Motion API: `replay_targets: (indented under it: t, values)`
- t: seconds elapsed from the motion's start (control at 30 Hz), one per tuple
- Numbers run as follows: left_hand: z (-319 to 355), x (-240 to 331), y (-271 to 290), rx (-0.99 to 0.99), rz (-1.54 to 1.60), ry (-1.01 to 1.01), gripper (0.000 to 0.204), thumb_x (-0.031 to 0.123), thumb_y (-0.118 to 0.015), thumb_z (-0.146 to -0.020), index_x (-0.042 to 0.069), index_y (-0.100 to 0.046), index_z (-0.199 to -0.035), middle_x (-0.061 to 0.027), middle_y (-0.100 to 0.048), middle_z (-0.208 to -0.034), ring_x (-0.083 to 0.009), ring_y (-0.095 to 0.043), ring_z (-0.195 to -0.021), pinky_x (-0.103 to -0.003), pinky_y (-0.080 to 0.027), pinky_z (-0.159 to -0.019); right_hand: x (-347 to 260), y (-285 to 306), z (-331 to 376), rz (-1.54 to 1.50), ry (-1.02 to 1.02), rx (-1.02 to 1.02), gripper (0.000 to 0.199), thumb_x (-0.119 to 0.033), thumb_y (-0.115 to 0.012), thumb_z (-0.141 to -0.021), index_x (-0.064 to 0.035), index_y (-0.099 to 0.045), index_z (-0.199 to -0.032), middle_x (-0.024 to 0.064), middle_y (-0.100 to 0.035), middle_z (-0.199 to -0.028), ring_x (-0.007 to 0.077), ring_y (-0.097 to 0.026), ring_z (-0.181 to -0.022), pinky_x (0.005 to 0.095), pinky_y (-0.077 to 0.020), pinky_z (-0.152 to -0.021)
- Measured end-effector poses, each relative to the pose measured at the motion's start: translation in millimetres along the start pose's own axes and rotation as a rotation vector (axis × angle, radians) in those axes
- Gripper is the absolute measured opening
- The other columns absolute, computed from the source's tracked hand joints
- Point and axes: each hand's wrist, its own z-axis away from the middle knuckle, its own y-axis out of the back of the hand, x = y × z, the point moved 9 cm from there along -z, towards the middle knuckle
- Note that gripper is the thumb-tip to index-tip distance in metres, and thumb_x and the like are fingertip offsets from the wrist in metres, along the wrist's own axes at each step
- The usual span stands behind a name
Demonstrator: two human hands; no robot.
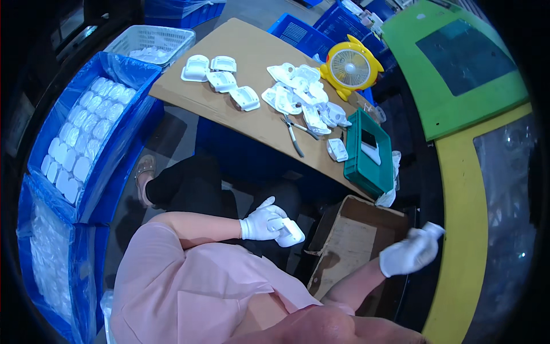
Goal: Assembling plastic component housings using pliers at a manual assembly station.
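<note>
In front of my body, my left hand, in a white glove, grips a white moulded plastic part with rounded corners. My right hand, also gloved in white, is out to the right beside the yellow machine frame. Its fingers are closed around a small white piece, blurred by motion, so its kind is unclear. On the cardboard-topped table, several similar white parts stand at the left. A pile of white plastic parts lies toward the right, with nippers at its near side.
A green tray holding a dark flat object sits at the table's right end, near a yellow fan. Below it is an open cardboard box. Blue crates with wrapped white parts line the left. A green and yellow machine borders the right.
</note>
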Motion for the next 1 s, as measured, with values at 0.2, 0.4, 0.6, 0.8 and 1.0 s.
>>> replay_targets:
  t: [0.2,0.4,0.6,0.8,1.0]
  values:
    - [21.2,-16.8,-2.0,0.032,0.094,-0.099,0.024,0.025,-0.067,-0.072,0.013,-0.065,-0.093,-0.0092,-0.062,-0.100,-0.0256,-0.056,-0.104,-0.055,-0.021,-0.107,-126.0,-82.3,10.1,-0.487,0.706,0.550,0.007,-0.001,-0.056,-0.083,0.0003,-0.057,-0.090,0.0117,-0.057,-0.079,0.0208,-0.056,-0.067,0.0297,-0.0485,-0.058]
    - [45.0,-50.2,11.5,-0.033,0.306,0.158,0.025,0.025,-0.069,-0.072,0.010,-0.067,-0.092,-0.0118,-0.065,-0.095,-0.0301,-0.060,-0.092,-0.041,-0.041,-0.093,-127.7,-375.7,89.4,-0.651,0.198,-0.503,0.042,-0.017,-0.057,-0.083,0.0035,-0.047,-0.118,0.0199,-0.053,-0.115,0.0306,-0.052,-0.106,0.0365,-0.0420,-0.093]
    - [71.8,-89.4,8.9,-0.121,0.523,0.563,0.032,0.036,-0.057,-0.081,0.009,-0.067,-0.095,-0.0156,-0.067,-0.089,-0.0312,-0.064,-0.080,-0.038,-0.049,-0.071,-78.6,-459.1,292.5,-0.302,0.243,-1.620,0.053,-0.016,-0.068,-0.076,-0.0106,-0.051,-0.126,0.0253,-0.035,-0.139,0.0390,-0.032,-0.131,0.0388,-0.0303,-0.106]
    - [94.9,-135.6,-7.1,0.040,0.942,0.906,0.042,0.022,-0.064,-0.075,0.000,-0.061,-0.111,-0.0118,-0.064,-0.105,-0.0226,-0.060,-0.096,-0.031,-0.046,-0.085,2.6,-387.9,296.2,-0.113,0.010,-1.731,0.039,-0.012,-0.067,-0.076,-0.0093,-0.059,-0.114,0.0184,-0.048,-0.130,0.0332,-0.047,-0.121,0.0370,-0.0405,-0.097]
    - [92.4,-134.6,-11.1,0.070,1.297,1.134,0.037,0.020,-0.059,-0.081,0.001,-0.058,-0.113,-0.0082,-0.062,-0.102,-0.0179,-0.060,-0.088,-0.030,-0.046,-0.075,61.9,-377.4,256.6,0.066,0.027,-1.513,0.046,-0.015,-0.068,-0.076,-0.0051,-0.054,-0.119,0.0168,-0.051,-0.122,0.0329,-0.049,-0.114,0.0396,-0.0415,-0.094]
